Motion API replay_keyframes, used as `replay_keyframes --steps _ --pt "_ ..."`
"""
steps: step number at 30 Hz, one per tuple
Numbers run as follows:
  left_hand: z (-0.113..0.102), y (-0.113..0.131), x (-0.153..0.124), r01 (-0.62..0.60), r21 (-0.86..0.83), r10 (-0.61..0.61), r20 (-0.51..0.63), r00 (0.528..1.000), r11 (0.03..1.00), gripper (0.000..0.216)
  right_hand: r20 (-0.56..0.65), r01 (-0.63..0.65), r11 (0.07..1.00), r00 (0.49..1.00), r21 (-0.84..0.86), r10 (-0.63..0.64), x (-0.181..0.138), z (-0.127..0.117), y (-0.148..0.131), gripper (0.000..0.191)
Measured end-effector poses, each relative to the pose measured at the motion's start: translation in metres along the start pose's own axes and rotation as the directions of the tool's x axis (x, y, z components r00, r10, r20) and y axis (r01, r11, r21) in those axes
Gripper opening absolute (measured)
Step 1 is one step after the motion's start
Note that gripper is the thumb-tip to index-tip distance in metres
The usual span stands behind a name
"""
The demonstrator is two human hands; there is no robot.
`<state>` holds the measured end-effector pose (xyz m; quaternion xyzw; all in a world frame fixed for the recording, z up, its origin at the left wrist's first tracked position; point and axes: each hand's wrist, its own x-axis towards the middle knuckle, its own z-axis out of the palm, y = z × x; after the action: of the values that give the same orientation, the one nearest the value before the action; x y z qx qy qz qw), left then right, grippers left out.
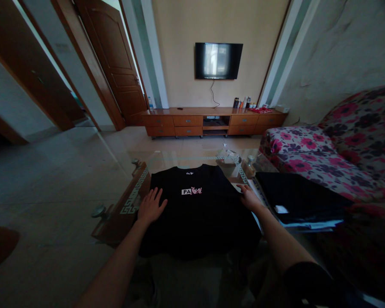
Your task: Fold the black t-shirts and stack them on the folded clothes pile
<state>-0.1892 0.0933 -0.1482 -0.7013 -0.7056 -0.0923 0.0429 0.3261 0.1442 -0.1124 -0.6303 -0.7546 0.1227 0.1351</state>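
A black T-shirt with a small white and pink chest print lies spread flat on a glass coffee table. My left hand rests flat on the shirt's left edge, fingers spread. Over at the shirt's right edge, near the sleeve, my right hand touches the cloth. Neither hand holds anything.
A stack of folded dark clothes lies to the right of the shirt. A floral sofa stands at the right. Small items sit at the table's far end. A wooden TV cabinet and wall TV are beyond.
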Motion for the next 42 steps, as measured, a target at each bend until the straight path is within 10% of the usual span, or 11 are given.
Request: replay_keyframes --steps 11,21,29,42 --pt "-0.001 0.002 0.000 0.007 0.006 -0.007 0.000 1.000 1.000 0.068 -0.012 0.091 0.996 0.996 0.008 -0.091 -0.005 -0.022 0.002 0.028" --pt "0.003 -0.002 -0.006 -0.063 0.004 0.063 0.039 0.997 0.998 0.070 0.184 -0.133 0.991 0.974 -0.010 0.132 0.002 -0.026 0.007 0.013" --pt "-0.002 0.009 -0.018 -0.060 0.007 0.060 0.032 0.998 0.998 0.068 0.024 -0.186 0.980 0.983 0.073 0.184 0.036 0.000 -0.022 0.039" --pt "-0.020 0.022 -0.034 -0.017 0.069 0.015 0.028 1.000 0.997 0.064 -0.041 -0.112 0.988 0.992 0.103 0.117 0.048 0.017 -0.041 0.025"
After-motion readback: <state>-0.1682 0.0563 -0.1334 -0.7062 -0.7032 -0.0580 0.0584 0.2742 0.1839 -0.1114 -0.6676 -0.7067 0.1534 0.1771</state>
